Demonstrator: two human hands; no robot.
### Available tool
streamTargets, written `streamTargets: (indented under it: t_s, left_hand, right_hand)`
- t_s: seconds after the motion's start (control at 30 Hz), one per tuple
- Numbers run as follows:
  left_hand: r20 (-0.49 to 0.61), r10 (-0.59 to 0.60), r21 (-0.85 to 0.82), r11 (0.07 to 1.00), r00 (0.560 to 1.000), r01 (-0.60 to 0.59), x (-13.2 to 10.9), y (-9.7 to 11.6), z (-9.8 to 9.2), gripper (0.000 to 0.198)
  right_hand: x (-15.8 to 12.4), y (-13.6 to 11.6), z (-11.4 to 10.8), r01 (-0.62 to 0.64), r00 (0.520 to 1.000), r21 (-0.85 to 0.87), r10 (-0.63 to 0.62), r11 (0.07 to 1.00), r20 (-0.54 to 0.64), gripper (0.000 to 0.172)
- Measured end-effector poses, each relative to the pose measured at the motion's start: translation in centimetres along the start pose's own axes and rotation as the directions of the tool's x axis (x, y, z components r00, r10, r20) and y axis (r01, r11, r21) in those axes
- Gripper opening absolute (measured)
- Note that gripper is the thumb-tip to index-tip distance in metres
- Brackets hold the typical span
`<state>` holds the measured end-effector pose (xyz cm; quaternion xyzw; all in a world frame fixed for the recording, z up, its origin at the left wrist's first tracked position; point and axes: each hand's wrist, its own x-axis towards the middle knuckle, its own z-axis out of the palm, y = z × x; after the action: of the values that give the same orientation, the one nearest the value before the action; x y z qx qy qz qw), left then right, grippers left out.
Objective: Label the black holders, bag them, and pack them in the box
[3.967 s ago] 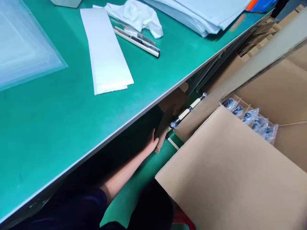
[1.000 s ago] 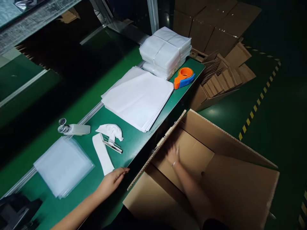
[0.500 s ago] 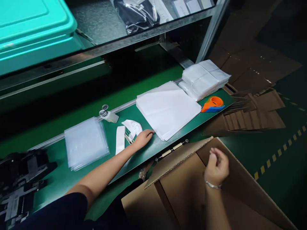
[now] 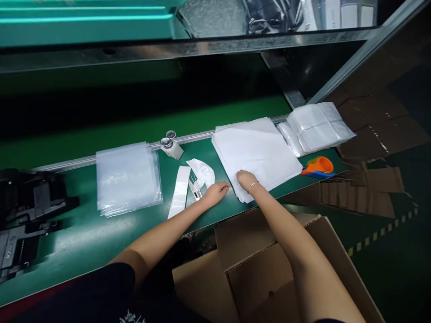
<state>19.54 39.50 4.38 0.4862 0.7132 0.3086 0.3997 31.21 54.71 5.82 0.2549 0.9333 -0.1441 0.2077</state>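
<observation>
On the green table, a stack of white sheets or flat bags lies a little askew. My right hand, with a bracelet at its wrist, rests over the stack's near left part. Its fingers are curled together, and whatever is between them is hidden. Just left of the stack, my left hand lies low over the table with fingers drawn together; I cannot make out anything in it. Beside that hand are tweezers, a white strip and a crumpled white piece.
Clear plastic bags lie left, near a small dispenser bottle. More bags and an orange tape dispenser sit right. An open cardboard box stands below the table edge. A metal shelf crosses above.
My right hand has moved from above the cardboard box to the white stack. My left hand stays beside the stack's left edge. The view has shifted and turned.
</observation>
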Motion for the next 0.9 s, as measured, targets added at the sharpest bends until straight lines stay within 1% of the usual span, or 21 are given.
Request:
streamTargets:
  t_s: [0.07,0.17,0.23,0.33,0.47,0.6,0.77,0.9]
  left_hand:
    - [-0.01,-0.017,-0.058,0.998,1.0,0.016,0.5,-0.2,-0.4,0.031]
    - [-0.027,-0.039,-0.142,0.989,0.999,0.035,1.5,-0.1,-0.4,0.029]
    - [-0.038,-0.068,-0.191,0.98,0.997,0.06,2.4,0.3,-0.1,0.028]
    - [-0.042,-0.143,-0.251,0.959,0.989,0.129,3.8,1.0,0.6,0.024]
    - [-0.004,-0.247,-0.323,0.917,0.969,0.232,5.5,2.0,1.6,0.017]
    - [0.011,-0.304,-0.373,0.883,0.953,0.286,6.8,2.4,2.2,0.016]
    - [-0.035,-0.33,-0.411,0.865,0.943,0.287,7.5,2.2,2.7,0.009]
    - [-0.056,-0.345,-0.438,0.852,0.937,0.288,7.7,2.0,3.1,0.009]
  right_hand:
    - [0.0,1.0,0.0,-0.042,0.999,0.057,0.043,0.997,-0.012,0.022]
    - [0.1,2.2,-0.3,-0.084,0.995,0.182,0.092,0.98,-0.037,0.016]
    - [0.1,2.8,-0.3,-0.097,0.992,0.273,0.116,0.957,-0.053,0.018]
    - [-0.1,3.2,0.0,-0.111,0.985,0.405,0.153,0.908,-0.074,0.019]
    - [-0.3,3.7,0.5,-0.111,0.978,0.547,0.189,0.83,-0.088,0.018]
    - [-0.3,4.1,0.9,-0.093,0.975,0.64,0.199,0.763,-0.096,0.016]
    - [-0.2,4.4,1.3,-0.089,0.972,0.709,0.218,0.699,-0.093,0.014]
    - [-0.2,4.5,1.4,-0.083,0.971,0.745,0.222,0.662,-0.089,0.013]
